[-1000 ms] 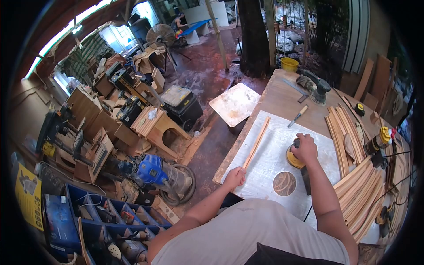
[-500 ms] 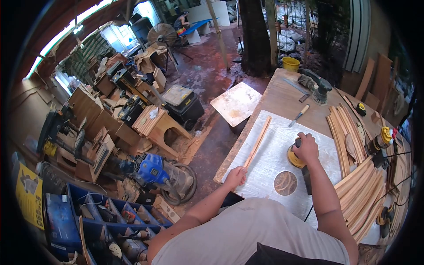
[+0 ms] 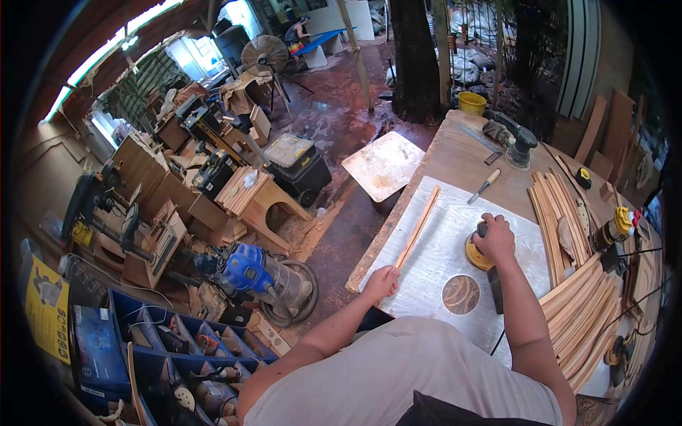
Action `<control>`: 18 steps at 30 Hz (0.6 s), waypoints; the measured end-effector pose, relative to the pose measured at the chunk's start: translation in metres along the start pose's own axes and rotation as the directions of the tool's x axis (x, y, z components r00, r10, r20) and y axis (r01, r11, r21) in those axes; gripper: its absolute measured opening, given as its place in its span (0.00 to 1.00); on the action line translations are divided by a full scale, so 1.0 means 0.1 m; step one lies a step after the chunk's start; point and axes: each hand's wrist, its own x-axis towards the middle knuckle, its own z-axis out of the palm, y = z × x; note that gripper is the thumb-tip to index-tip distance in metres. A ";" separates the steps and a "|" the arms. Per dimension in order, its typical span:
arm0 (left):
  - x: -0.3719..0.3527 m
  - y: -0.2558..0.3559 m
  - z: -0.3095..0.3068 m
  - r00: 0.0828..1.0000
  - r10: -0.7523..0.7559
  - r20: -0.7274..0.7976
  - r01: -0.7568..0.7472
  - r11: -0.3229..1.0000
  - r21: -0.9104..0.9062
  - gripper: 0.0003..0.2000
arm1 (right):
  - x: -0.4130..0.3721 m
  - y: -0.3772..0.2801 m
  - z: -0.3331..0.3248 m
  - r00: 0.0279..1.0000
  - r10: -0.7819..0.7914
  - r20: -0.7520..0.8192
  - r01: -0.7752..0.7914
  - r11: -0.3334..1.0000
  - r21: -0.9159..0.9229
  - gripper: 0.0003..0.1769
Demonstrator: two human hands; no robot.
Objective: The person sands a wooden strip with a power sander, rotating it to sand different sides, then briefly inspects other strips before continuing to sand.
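My left hand (image 3: 382, 284) is closed around the near end of a thin wooden strip (image 3: 419, 226), which lies along the left side of a pale, shiny sheet (image 3: 419, 302) on the workbench. On the same sheet, my right hand (image 3: 496, 238) grips the top of a yellow and black orbital sander (image 3: 478, 253). A round patch of swirled wood (image 3: 461, 294) shows in the sheet just below the sander. Beyond the right hand lies a chisel (image 3: 484, 186) with a wooden handle. The strip and the sander are apart.
Stacks of wooden strips (image 3: 579, 312) cover the bench's right side, near a yellow drill (image 3: 612, 228). Another sander (image 3: 521, 148) and a metal square (image 3: 483, 145) sit at the far end. A blue shop vacuum (image 3: 249, 268) stands left; a person (image 3: 296, 34) works far behind.
The whole view has shifted very slightly. Both hands, the strip and the sander keep nearly the same places on the sheet.
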 end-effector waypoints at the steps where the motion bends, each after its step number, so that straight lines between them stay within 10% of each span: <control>1: 0.00 0.00 0.00 1.000 -0.005 0.003 0.005 1.000 0.000 0.17 | 0.00 0.00 0.00 1.000 0.000 0.000 0.000 1.000 0.000 0.31; 18: 0.00 0.04 0.00 1.000 -0.007 0.014 0.007 1.000 0.008 0.17 | 0.01 0.01 0.02 1.000 -0.002 -0.001 0.002 1.000 -0.011 0.31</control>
